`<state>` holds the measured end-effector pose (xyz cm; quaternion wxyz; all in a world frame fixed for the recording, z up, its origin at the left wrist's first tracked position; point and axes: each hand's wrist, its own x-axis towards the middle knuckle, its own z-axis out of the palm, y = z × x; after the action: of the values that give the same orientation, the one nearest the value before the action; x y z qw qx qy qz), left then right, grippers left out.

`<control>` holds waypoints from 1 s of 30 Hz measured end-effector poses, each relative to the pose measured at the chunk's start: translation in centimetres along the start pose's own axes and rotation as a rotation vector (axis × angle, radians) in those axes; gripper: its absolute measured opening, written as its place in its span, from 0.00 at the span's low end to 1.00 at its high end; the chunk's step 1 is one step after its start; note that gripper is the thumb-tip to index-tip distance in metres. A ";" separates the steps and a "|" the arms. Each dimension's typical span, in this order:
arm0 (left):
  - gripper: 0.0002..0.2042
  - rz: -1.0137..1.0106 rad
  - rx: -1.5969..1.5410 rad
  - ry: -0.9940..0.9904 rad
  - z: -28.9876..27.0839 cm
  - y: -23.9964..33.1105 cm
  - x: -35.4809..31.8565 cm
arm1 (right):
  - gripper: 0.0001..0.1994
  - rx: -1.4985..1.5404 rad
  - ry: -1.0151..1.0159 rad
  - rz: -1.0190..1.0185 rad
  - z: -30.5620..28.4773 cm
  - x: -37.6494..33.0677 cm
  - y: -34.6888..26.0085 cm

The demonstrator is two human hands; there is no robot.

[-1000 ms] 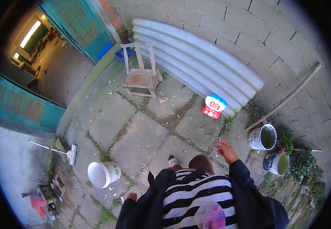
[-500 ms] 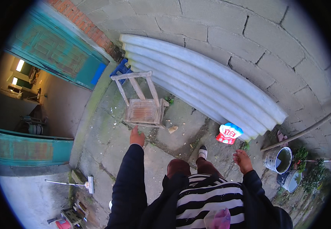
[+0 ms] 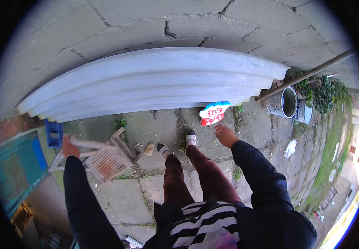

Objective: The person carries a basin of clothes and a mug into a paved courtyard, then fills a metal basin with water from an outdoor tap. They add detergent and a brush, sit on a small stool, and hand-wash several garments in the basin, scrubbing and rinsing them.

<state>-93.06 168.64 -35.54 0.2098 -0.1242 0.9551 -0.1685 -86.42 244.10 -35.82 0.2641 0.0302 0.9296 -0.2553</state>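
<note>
Half a second on, our left hand has closed the gap to the wooden chair and now rests on its upper rail, and the whole yard has swung round in our view so that the corrugated sheet runs across the top rather than slanting off to the right. We grip the chair's pale rail with the fingers folded over it, though at this edge of the picture we cannot say how firmly they wrap it. That chair lies tipped on its side on the paving, near the left edge of the slabs, its slatted seat facing us and one leg pointing toward a small stone. Just behind our hand a blue crate sits against the foot of the block wall, beside the teal door. Our right hand hangs free over the slabs, fingers loosely curled and holding nothing, just below a red, white and blue bag that lies at the sheet's lower edge. Our shoes stand between the two hands, toes toward the sheet. Toward the right edge of the paving two metal buckets stand side by side, a long pole leaning above them and green plants close behind.
</note>
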 end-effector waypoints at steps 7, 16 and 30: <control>0.25 0.039 -0.414 0.001 2.4 -10.7 3.3 | 0.17 -0.657 0.120 -0.233 8.0 14.5 5.9; 0.11 0.225 -0.480 -0.309 -8.0 -2.1 -4.0 | 0.07 -0.736 -0.066 -0.114 11.9 21.4 11.6; 0.18 0.408 -0.411 -0.620 -12.8 6.3 -20.9 | 0.11 0.021 -0.086 0.436 5.5 -7.9 8.4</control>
<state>-81.36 184.26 -19.47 0.4870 -0.0168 0.8655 0.1158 -75.40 249.31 -39.63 0.3520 0.2223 0.8863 -0.2031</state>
